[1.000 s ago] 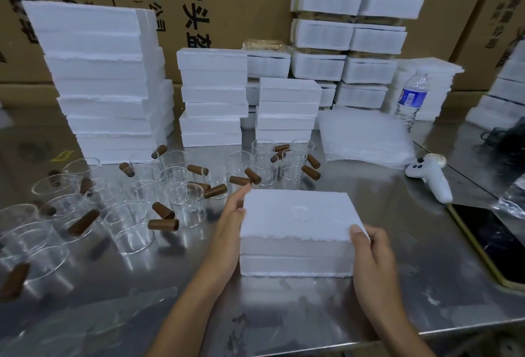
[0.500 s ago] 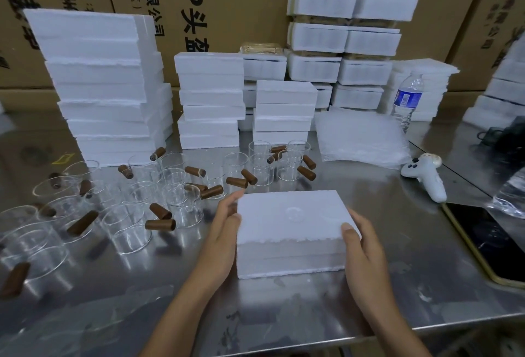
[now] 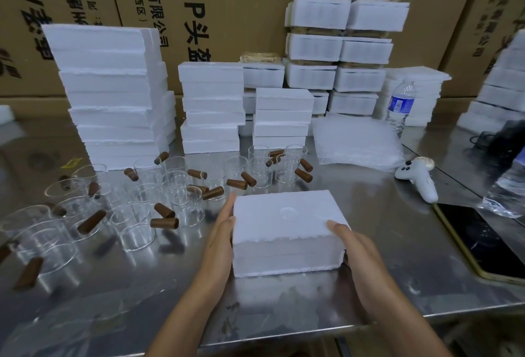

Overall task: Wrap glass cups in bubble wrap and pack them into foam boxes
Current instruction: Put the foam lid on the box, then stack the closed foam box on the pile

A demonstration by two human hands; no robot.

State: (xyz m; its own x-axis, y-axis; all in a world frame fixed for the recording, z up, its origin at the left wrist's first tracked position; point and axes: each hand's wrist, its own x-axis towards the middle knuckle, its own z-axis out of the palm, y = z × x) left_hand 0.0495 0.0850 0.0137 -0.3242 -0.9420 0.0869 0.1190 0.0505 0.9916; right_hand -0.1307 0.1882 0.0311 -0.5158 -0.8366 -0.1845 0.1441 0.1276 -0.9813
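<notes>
A white foam box (image 3: 287, 228), lid on, was in the near middle of the steel table (image 3: 397, 265), held between both hands; whether it rested fully on the metal could not be told. The left hand (image 3: 220, 238) lay flat against the box's left side, fingers straight and together, pressing rather than wrapping. The right hand (image 3: 358, 251) gripped the near right corner, one digit laid over the ragged top edge and the palm against the side; its other fingers were hidden behind the box. To the left, clear glass cups (image 3: 136, 228) with brown handles stood crowded together, reaching from the table's left edge to just behind the box. Behind the cups rose stacks (image 3: 113, 95) of more white foam boxes, the tallest at the left. A pile of bubble wrap (image 3: 358, 143) lay flat behind and to the right of the box, beside a water bottle (image 3: 399, 106). A white controller (image 3: 417, 179) lay near the wrap, and a dark phone (image 3: 483, 240) lay at the table's right. Printed cartons (image 3: 227, 1) filled the background.
</notes>
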